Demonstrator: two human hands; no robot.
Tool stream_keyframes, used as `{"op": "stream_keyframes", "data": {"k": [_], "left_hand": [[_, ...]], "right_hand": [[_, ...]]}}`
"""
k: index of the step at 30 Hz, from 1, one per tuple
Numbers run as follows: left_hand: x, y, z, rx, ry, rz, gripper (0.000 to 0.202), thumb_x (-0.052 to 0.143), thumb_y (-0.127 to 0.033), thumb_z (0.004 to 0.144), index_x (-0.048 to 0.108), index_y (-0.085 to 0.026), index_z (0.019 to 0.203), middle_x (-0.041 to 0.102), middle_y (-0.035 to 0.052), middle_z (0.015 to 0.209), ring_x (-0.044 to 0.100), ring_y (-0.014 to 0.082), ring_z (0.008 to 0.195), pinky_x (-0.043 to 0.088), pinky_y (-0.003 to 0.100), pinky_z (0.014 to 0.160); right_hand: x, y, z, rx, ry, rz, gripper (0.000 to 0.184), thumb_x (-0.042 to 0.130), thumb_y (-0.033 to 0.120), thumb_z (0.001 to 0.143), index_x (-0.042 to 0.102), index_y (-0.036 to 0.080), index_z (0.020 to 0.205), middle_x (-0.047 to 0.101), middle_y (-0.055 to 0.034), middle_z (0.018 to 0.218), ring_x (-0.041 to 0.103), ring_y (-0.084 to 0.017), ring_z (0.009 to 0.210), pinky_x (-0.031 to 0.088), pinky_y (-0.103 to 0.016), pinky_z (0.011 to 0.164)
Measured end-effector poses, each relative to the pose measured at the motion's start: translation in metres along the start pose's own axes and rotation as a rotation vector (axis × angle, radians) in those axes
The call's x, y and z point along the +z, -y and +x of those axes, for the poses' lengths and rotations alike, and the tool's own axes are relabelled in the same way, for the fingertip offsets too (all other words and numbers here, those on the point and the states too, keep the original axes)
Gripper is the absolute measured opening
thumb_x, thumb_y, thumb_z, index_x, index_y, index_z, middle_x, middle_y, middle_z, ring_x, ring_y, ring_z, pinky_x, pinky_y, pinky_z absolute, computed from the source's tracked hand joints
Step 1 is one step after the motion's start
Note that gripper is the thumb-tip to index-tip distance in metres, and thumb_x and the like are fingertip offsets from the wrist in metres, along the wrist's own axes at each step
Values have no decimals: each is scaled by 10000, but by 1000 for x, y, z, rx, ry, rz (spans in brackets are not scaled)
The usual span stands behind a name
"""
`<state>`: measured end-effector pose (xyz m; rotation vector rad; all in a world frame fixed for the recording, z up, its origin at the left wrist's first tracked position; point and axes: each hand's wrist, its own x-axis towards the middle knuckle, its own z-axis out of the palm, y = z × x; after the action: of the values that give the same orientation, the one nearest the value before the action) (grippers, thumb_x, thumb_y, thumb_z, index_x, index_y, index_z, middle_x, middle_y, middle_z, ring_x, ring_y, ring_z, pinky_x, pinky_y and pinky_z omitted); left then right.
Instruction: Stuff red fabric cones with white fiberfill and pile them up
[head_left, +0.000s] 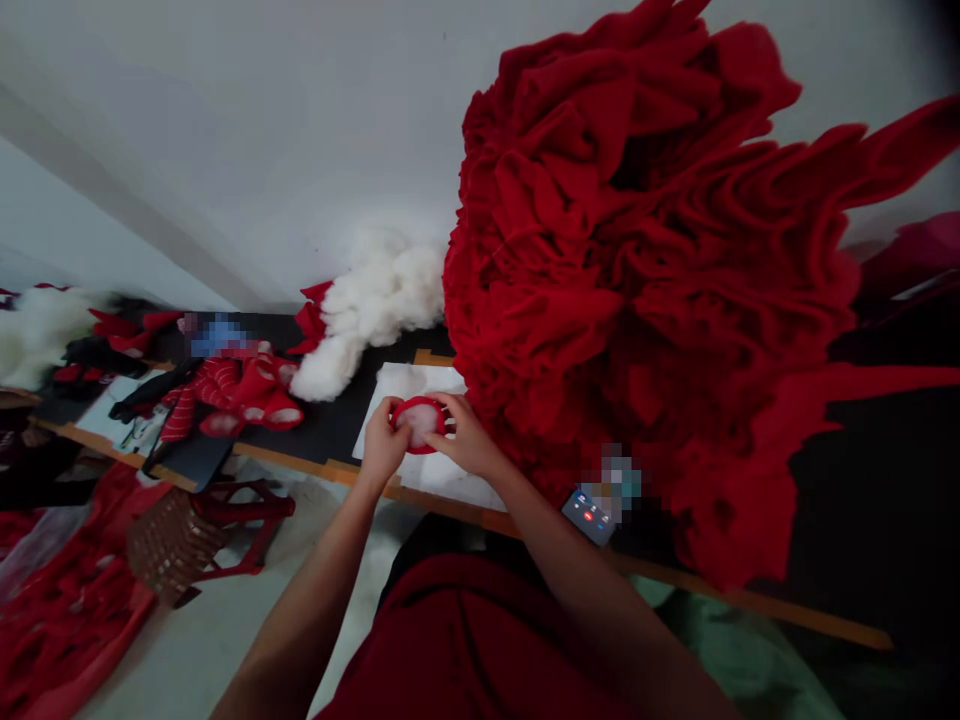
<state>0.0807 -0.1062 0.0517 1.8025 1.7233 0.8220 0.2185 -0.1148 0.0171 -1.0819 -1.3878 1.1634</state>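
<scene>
Between my two hands is a small round red fabric piece, its opening facing up and white stuffing showing inside. My left hand grips the left side of its rim, with the thumb on the stuffing. Curled over the right side of the rim are the fingers of my right hand, its thumb also reaching inward. The piece is held over a white sheet on the dark table. Its underside is hidden.
A huge heap of red fabric pieces rises at the right. White fluffy stuffing lies against the wall. A lit phone rests near the table edge. Red stuffed items lie leftward. A brown stool stands lower left.
</scene>
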Motion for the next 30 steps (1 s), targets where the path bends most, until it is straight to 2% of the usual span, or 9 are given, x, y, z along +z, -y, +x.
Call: {"op": "stream_keyframes", "data": {"k": [4, 8, 13, 19, 21, 23, 26, 28, 30], "left_hand": [[7, -4, -6, 21, 16, 9, 203, 459, -111, 614, 492, -179, 802, 510, -17, 703, 463, 126, 629, 381, 253, 609], [10, -5, -11, 39, -13, 21, 142, 474, -141, 642, 512, -178, 774, 519, 8, 721, 478, 142, 672, 393, 268, 642], [5, -2, -12, -142, 126, -373, 273, 504, -213, 669, 466, -181, 938, 530, 17, 893, 517, 126, 717, 430, 252, 628], [10, 2, -12, -40, -128, -92, 285, 491, -125, 623, 485, -168, 905, 519, 20, 852, 494, 142, 774, 414, 269, 700], [14, 1, -12, -31, -115, -83, 268, 460, -98, 618, 489, -170, 874, 517, 11, 814, 489, 137, 744, 409, 260, 675], [16, 0, -14, -43, -116, -80, 229, 446, -87, 607, 493, -169, 815, 506, 1, 765, 477, 129, 702, 400, 247, 639], [12, -2, -16, -112, 6, -142, 190, 451, -94, 599, 480, -167, 772, 482, -18, 697, 451, 109, 627, 386, 226, 575], [6, -2, -15, -162, 201, -245, 246, 493, -123, 600, 478, -164, 842, 491, -25, 703, 460, 102, 616, 394, 216, 558], [-2, -3, -12, -174, 297, -298, 333, 537, -164, 600, 481, -166, 929, 516, -17, 753, 476, 101, 626, 403, 211, 549]], "right_hand": [[0, 1, 0, -11, -112, -241, 440, 469, 51, 579, 537, 202, 986, 523, -50, 995, 485, -185, 973, 412, -337, 877], [1, -11, 6, 111, -253, -260, 321, 409, 26, 548, 547, 199, 780, 565, -15, 808, 529, -175, 829, 432, -334, 814], [3, -13, 4, 64, -262, -154, 344, 431, 46, 566, 552, 200, 849, 575, -23, 890, 524, -168, 869, 425, -322, 829], [5, 6, -1, 137, -75, 152, 382, 507, 156, 619, 562, 201, 994, 569, -38, 1037, 532, -172, 944, 431, -309, 830], [6, 5, 1, 223, -123, 225, 294, 486, 179, 636, 568, 196, 918, 601, -17, 929, 561, -159, 834, 455, -287, 739], [8, -2, 4, 245, -232, 133, 201, 466, 150, 618, 556, 192, 793, 597, 5, 788, 554, -150, 743, 449, -276, 694], [10, -14, 5, 167, -303, -111, 193, 447, 96, 588, 537, 201, 721, 570, 13, 737, 531, -151, 738, 429, -292, 733], [9, -20, 4, 106, -255, -139, 225, 445, 79, 576, 538, 205, 738, 571, 10, 765, 530, -151, 752, 428, -293, 742], [6, -20, 5, 58, -153, -63, 232, 448, 78, 577, 534, 204, 751, 575, 9, 785, 540, -147, 756, 437, -277, 720]]}}
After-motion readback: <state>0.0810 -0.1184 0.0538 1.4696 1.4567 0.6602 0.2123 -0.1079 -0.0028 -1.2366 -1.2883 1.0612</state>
